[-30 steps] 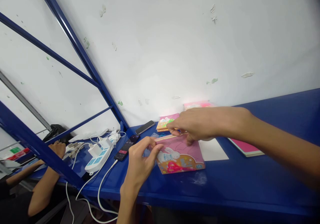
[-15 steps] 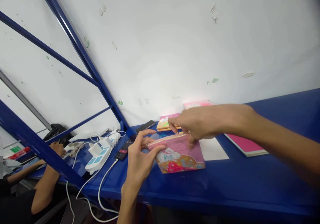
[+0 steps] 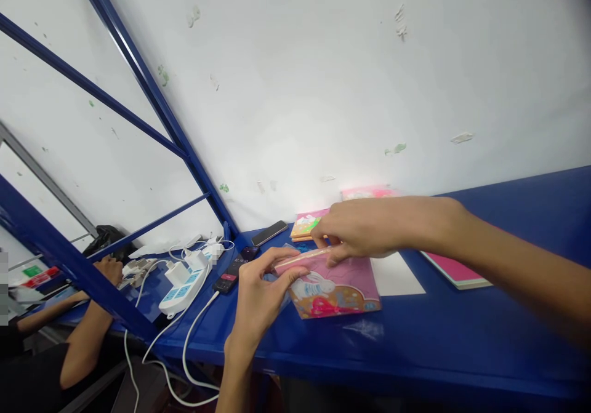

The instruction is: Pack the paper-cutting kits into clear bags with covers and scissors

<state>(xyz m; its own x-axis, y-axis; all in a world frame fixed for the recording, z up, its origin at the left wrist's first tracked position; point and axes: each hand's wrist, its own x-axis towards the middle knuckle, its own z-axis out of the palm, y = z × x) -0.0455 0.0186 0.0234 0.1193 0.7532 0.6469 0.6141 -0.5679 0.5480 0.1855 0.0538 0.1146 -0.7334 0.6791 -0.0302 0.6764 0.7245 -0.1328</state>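
Observation:
A pink picture board (image 3: 339, 287) with a white rabbit on it lies on the blue table (image 3: 452, 333), partly inside a clear plastic sleeve. My left hand (image 3: 261, 293) pinches the board's upper left corner and the sleeve there. My right hand (image 3: 357, 231) reaches across from the right, fingers closed on the board's top edge. Just behind my right hand lies a small stack of similar colourful boards (image 3: 307, 224).
A white sheet (image 3: 397, 276) and a pink-edged book (image 3: 455, 271) lie to the right. Two phones (image 3: 269, 232) (image 3: 233, 270), a white power strip (image 3: 182, 284) with chargers and cables sit at left. Another person's arm (image 3: 87, 333) rests at the far left beyond blue frame bars.
Both hands keep their pinch on the board's top edge; that edge rose slightly off the table, and my left fingers shifted along it. The view moved a little.

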